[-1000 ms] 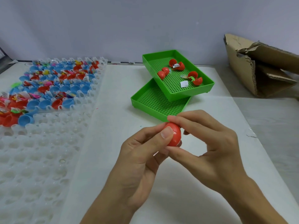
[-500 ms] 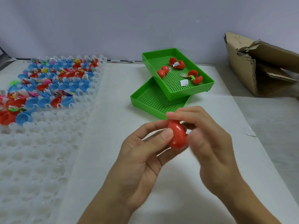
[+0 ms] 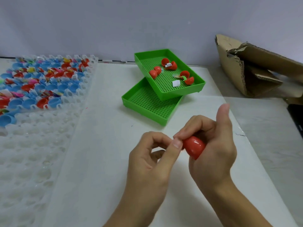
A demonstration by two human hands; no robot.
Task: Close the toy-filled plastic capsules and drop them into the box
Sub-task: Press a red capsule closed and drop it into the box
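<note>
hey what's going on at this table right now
A person is closing toy capsules by hand. The right hand holds a red capsule that looks shut, thumb raised. The left hand touches its end with curled fingertips. Three more red capsules lie open in the upper green tray. The cardboard box stands at the right, and the capsule is not in it yet.
</note>
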